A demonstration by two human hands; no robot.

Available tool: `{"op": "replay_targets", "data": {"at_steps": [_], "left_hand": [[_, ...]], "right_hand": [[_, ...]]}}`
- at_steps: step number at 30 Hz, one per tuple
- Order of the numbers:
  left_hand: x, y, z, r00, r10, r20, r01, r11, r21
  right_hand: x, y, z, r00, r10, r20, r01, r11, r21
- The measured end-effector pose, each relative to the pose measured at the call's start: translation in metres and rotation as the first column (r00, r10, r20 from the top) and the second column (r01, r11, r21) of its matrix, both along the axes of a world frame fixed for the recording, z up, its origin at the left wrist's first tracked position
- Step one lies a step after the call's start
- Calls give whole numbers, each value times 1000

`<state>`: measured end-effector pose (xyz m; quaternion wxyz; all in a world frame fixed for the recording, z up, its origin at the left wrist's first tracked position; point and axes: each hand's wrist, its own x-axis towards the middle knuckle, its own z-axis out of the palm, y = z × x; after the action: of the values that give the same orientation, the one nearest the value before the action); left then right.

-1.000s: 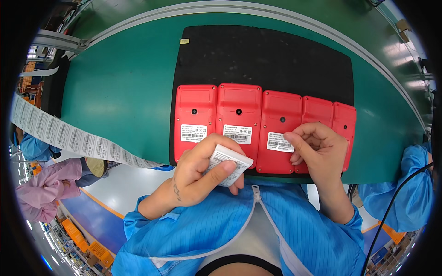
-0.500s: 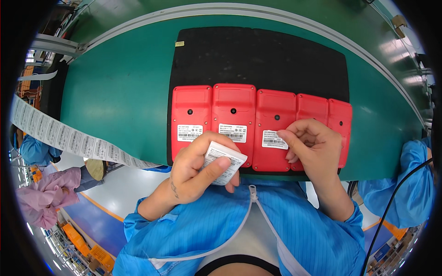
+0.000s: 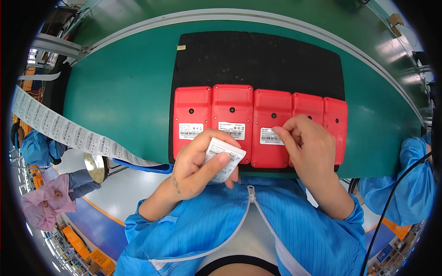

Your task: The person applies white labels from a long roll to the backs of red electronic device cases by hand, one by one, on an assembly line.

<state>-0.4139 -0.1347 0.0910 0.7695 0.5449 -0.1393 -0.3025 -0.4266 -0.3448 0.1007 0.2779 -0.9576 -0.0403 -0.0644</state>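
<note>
The right hand (image 3: 313,145) has its thumb and fingertips at the upper right corner of a white label (image 3: 270,137) on the middle red device (image 3: 273,102); whether they pinch or press it, I cannot tell. The left hand (image 3: 195,166) clasps a folded label wad (image 3: 235,153), thumb on top. Beyond the left hand lie two labelled red devices (image 3: 232,97); beneath and beyond the right hand, two more (image 3: 308,103). Farther out come the black mat (image 3: 258,60), then the green worktop (image 3: 115,92); well left of the left hand hangs a label strip (image 3: 87,133).
</note>
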Motion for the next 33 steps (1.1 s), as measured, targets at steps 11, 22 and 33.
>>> {"op": "replay_targets", "data": {"at_steps": [11,22,33], "left_hand": [[-7,-10,4,999,-8,-48,6,999,-54],[-11,-21,22,986,104,-127,-84,985,153],[-12,-36,19,989,30,142,-54,984,169]], "right_hand": [[-16,-20,3,969,22,247,-11,999,-48],[-22,3,7,989,137,-53,-47,638,768],[-27,13,8,998,9,56,-55,409,911]]}}
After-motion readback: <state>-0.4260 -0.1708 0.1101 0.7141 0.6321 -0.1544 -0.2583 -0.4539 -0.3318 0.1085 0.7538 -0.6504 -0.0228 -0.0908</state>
